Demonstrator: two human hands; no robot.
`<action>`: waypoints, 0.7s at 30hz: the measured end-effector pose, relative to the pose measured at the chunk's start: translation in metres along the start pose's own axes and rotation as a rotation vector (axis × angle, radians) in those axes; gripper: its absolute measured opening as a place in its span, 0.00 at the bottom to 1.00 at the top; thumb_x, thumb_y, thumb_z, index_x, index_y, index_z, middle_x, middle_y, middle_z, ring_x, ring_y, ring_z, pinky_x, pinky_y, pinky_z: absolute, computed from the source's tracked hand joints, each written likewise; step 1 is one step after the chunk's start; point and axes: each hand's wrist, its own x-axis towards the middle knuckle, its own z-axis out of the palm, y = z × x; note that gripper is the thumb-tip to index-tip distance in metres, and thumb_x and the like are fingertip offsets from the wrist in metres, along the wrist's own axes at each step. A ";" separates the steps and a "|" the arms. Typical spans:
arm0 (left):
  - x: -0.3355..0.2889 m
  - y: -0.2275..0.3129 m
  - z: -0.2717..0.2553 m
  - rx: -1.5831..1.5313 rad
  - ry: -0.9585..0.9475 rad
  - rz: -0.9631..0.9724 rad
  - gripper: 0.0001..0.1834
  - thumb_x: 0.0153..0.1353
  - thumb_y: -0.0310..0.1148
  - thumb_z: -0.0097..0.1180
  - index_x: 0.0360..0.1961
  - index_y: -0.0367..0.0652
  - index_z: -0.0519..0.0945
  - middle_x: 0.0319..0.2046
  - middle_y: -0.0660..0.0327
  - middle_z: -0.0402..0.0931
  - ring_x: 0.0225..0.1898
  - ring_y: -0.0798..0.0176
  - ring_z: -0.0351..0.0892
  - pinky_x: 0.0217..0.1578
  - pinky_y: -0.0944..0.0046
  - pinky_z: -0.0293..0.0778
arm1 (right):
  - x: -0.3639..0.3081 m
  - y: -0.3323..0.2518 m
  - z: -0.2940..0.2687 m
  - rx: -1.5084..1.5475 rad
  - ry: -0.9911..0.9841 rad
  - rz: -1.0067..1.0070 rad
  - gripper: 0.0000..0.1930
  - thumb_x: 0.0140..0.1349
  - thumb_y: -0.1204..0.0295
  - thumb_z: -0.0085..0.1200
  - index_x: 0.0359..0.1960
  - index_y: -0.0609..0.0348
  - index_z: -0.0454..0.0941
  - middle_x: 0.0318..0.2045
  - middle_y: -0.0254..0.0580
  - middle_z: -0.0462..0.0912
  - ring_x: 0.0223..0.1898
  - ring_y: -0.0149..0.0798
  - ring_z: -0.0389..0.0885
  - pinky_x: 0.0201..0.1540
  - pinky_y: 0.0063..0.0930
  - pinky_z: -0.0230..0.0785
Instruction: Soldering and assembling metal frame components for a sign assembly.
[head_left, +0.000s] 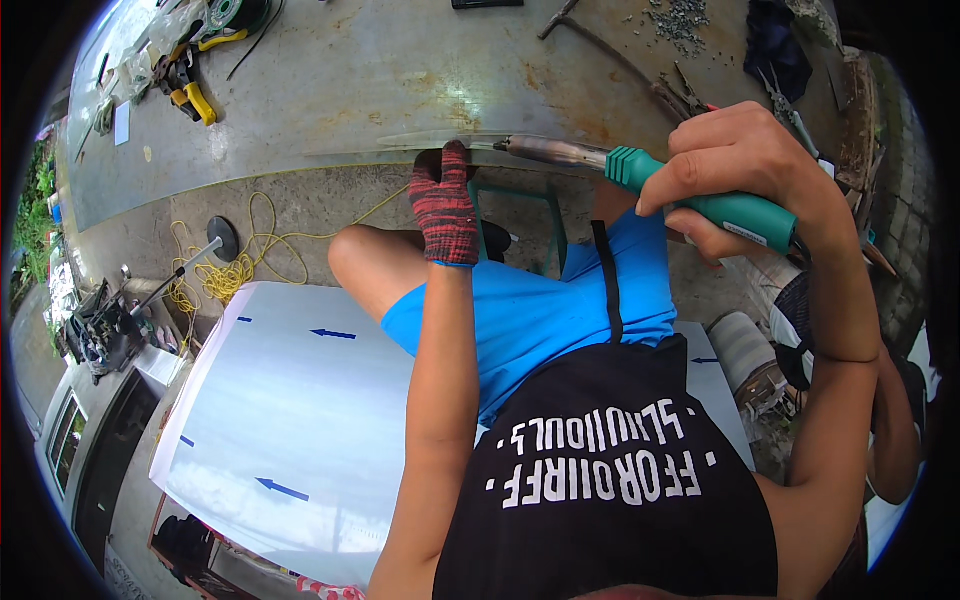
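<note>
My right hand (730,175) is bare and wrapped round the green handle of a hot air gun (700,205). The gun's narrow metal barrel points left, its tip just above the table's near edge. Close to that tip is my left hand (445,205), in a red and black knitted glove. Its fingers are closed at the table edge, where a thin clear strip (405,141) lies along the rim. What sits between the gloved fingers is partly hidden. The grey metal-looking table (330,90) has rusty stains.
Yellow-handled pliers (190,90) and a wire spool (232,12) lie at the far left. A bent rod (620,60) and small grey pieces (680,22) are at the far right. Below are a yellow cord (262,235), a green stool (520,190) and a white sheet with blue arrows (290,400).
</note>
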 end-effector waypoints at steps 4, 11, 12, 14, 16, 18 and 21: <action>0.000 -0.002 0.000 -0.031 -0.007 0.012 0.18 0.71 0.42 0.61 0.41 0.34 0.80 0.35 0.57 0.82 0.35 0.65 0.79 0.41 0.63 0.77 | 0.000 -0.001 -0.001 -0.006 -0.010 -0.008 0.07 0.52 0.76 0.66 0.34 0.56 0.85 0.27 0.40 0.85 0.29 0.44 0.85 0.33 0.33 0.78; 0.004 -0.007 -0.005 0.094 0.005 0.041 0.19 0.71 0.44 0.62 0.42 0.34 0.80 0.34 0.56 0.82 0.35 0.65 0.79 0.41 0.62 0.77 | 0.002 0.000 -0.002 -0.010 -0.030 -0.015 0.08 0.51 0.76 0.66 0.34 0.55 0.85 0.28 0.40 0.86 0.29 0.44 0.86 0.33 0.33 0.79; 0.003 -0.007 -0.004 0.078 0.011 0.040 0.19 0.71 0.44 0.62 0.42 0.33 0.80 0.34 0.56 0.82 0.35 0.65 0.79 0.40 0.62 0.77 | 0.002 0.001 -0.002 -0.003 -0.032 -0.015 0.08 0.51 0.76 0.67 0.34 0.55 0.85 0.28 0.40 0.86 0.30 0.44 0.86 0.33 0.33 0.79; 0.002 -0.004 -0.002 0.060 0.015 0.038 0.20 0.71 0.44 0.62 0.42 0.33 0.80 0.34 0.56 0.82 0.35 0.64 0.78 0.40 0.62 0.77 | 0.001 0.001 -0.004 -0.008 -0.033 -0.001 0.09 0.51 0.76 0.67 0.35 0.55 0.85 0.29 0.40 0.87 0.30 0.43 0.87 0.33 0.33 0.79; 0.001 -0.002 -0.001 0.052 0.016 0.033 0.20 0.70 0.44 0.62 0.42 0.33 0.80 0.34 0.56 0.82 0.34 0.65 0.78 0.40 0.62 0.77 | 0.000 0.003 -0.005 -0.012 -0.034 0.011 0.09 0.51 0.76 0.67 0.35 0.55 0.85 0.29 0.40 0.87 0.30 0.43 0.87 0.33 0.33 0.80; 0.000 -0.001 -0.001 0.049 0.017 0.029 0.20 0.70 0.44 0.62 0.42 0.33 0.80 0.34 0.56 0.82 0.34 0.65 0.78 0.40 0.62 0.77 | 0.000 0.005 -0.005 -0.016 -0.046 -0.009 0.10 0.50 0.76 0.67 0.36 0.54 0.85 0.30 0.40 0.87 0.30 0.43 0.88 0.34 0.33 0.80; 0.000 -0.001 -0.002 0.047 0.014 0.024 0.20 0.70 0.44 0.62 0.42 0.33 0.80 0.34 0.56 0.82 0.34 0.65 0.78 0.40 0.62 0.77 | 0.000 0.007 -0.007 -0.003 -0.061 -0.006 0.10 0.51 0.76 0.66 0.37 0.55 0.85 0.30 0.40 0.88 0.31 0.43 0.88 0.35 0.34 0.81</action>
